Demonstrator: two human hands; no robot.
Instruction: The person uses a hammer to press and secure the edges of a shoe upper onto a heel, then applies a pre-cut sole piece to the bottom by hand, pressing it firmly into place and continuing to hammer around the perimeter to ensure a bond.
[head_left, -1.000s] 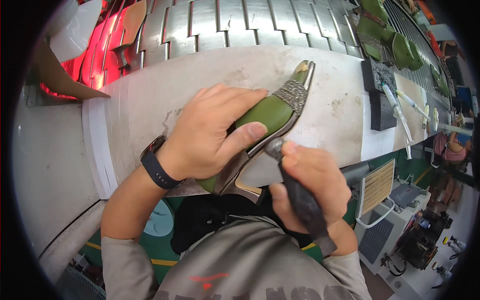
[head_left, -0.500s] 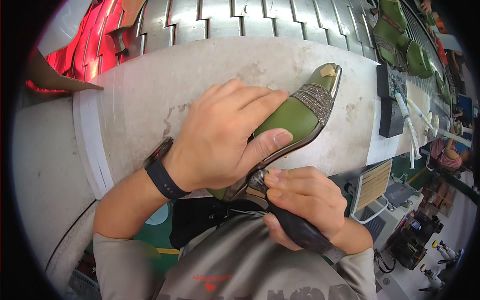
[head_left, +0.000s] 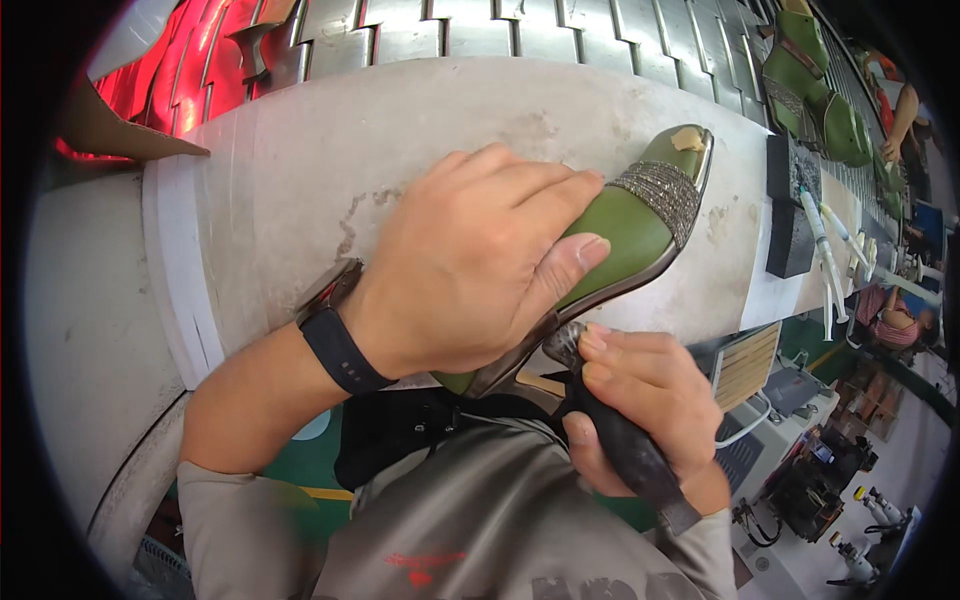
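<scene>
So I'm standing here watching, and from the head view the action's all around this green shoe (head_left: 625, 240). It's held over the pale desk (head_left: 430, 110), toe pointing away and to the right, heel end back by the person's belly.

Left hand (head_left: 485, 250) is clamped over the shoe from above, back of the hand up, fingers draped over its far side and thumb lying flat on the green part, below the glittery strap (head_left: 658, 195). The wrist's pretty straight, with a dark watch (head_left: 345, 348) on it, and that elbow's bent out wide to the left of the shoe.

Right hand (head_left: 645, 400) sits to the near right of the shoe, wrapped around a chunky dark tool (head_left: 625, 440). Fingertips are bunched up by its rounded head, thumb lower on the handle. That head is right by the shoe's sole edge; can't tell if they're touching.
</scene>
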